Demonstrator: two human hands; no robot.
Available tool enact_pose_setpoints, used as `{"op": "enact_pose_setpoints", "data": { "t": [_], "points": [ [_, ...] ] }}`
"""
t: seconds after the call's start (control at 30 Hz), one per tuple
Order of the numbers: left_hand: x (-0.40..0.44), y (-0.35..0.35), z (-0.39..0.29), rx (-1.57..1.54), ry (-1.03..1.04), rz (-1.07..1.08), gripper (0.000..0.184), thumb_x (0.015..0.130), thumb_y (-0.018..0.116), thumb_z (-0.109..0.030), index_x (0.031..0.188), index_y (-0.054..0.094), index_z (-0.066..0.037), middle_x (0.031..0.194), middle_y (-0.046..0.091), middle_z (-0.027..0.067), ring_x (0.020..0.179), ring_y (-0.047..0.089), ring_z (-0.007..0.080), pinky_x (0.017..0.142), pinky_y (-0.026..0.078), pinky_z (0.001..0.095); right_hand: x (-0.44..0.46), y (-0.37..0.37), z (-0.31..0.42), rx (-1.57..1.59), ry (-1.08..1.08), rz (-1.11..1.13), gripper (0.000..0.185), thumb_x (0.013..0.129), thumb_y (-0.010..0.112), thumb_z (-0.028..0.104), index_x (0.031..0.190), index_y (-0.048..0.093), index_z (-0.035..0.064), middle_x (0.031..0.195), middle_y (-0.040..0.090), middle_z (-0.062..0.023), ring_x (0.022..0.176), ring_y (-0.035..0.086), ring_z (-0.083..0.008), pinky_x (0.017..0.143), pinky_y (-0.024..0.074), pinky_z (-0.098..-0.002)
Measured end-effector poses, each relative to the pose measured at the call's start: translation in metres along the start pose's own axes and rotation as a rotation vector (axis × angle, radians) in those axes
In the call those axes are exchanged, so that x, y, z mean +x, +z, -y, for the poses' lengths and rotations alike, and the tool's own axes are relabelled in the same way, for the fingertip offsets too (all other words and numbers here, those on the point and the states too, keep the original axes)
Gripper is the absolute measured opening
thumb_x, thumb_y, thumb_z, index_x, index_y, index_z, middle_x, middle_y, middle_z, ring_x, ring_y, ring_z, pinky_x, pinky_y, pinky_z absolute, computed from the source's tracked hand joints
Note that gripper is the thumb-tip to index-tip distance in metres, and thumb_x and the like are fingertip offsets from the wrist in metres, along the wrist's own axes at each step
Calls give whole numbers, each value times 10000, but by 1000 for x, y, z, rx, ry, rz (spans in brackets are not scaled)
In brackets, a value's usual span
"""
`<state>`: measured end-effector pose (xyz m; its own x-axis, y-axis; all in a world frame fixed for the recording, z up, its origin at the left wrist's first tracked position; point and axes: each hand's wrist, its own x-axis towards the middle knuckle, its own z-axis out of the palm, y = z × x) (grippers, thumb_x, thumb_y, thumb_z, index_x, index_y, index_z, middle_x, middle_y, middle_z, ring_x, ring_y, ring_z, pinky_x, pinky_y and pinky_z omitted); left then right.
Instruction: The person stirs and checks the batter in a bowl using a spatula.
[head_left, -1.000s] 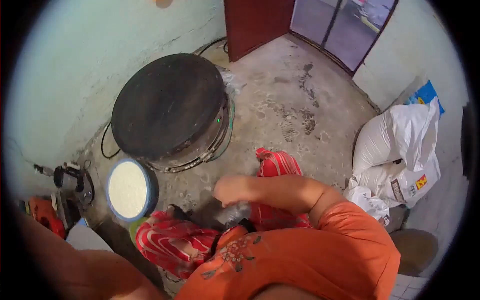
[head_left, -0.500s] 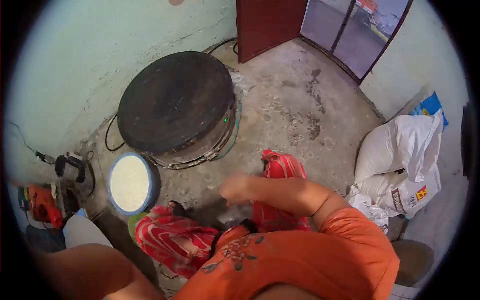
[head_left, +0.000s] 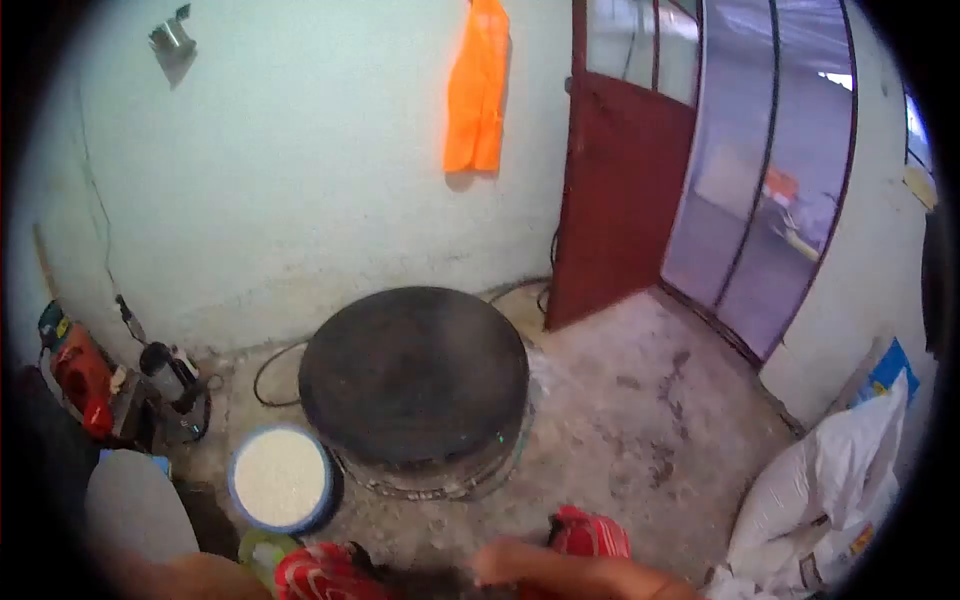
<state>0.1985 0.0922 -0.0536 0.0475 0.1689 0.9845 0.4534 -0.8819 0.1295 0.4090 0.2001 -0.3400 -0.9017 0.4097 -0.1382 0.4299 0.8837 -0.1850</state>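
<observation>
My right hand (head_left: 495,562) is low in the middle, blurred, between two red-and-white patterned trouser legs; its fingers are too smeared to read, and nothing can be made out in it. My left hand is outside the frame. Ahead stands a large round dark griddle (head_left: 415,375) on a low base. To its lower left is a blue-rimmed basin (head_left: 281,479) filled with a pale, smooth substance. The left trouser leg (head_left: 328,572) lies near a green object (head_left: 262,550), and the right one (head_left: 590,533) is beside my right hand.
White sacks (head_left: 815,490) stand at the right. A red door (head_left: 630,200) is open at the back, with an orange cloth (head_left: 478,90) hanging on the wall. Red equipment (head_left: 82,380) and a dark appliance (head_left: 172,380) sit at the left. A cable runs beside the griddle.
The view has tilted up, so the griddle, basin and my right hand appear lower and more wall shows. The orange shirt has left the frame. Clear plastic earlier seen by my right hand is no longer visible.
</observation>
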Motion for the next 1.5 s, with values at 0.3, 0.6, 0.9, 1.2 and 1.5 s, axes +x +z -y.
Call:
{"op": "enact_pose_setpoints", "data": {
  "t": [0.3,0.6,0.9,1.2,1.5],
  "points": [
    [40,-9,19,350,96,-39,454,871,499,-222,1242,433,31,1260,457,220,1197,419,353,1004,300,504,5,-50,18,167,152,261,236,815,579,288,905,637,78,653,641,-99,658,649,-271,564,496,-394],
    [47,24,65,494,235,439,477,811,519,-160,1242,440,28,1267,446,233,1214,402,385,1013,277,526,10,-69,30,207,237,326,238,745,642,308,773,698,79,779,667,-103,759,636,-296,622,494,-420],
    [-152,53,197,273,-681,1998,572,806,579,-466,1221,503,-79,1194,521,202,1121,489,378,906,394,447,46,-84,16,125,96,184,238,673,648,275,698,676,40,686,650,-113,692,635,-302,561,485,-429],
    [-145,57,153,219,-403,1793,439,920,436,-318,1265,463,-48,1288,478,148,1114,499,338,945,383,402,51,-71,35,40,10,399,153,658,670,241,724,680,104,801,666,-68,740,632,-247,597,437,-403],
    [-157,64,146,205,-487,1826,560,843,532,-434,1280,452,-93,1266,489,133,1131,486,325,925,374,465,47,-39,53,43,-194,278,142,707,589,199,737,676,91,663,636,-15,634,605,-222,574,409,-360]
  ]
}}
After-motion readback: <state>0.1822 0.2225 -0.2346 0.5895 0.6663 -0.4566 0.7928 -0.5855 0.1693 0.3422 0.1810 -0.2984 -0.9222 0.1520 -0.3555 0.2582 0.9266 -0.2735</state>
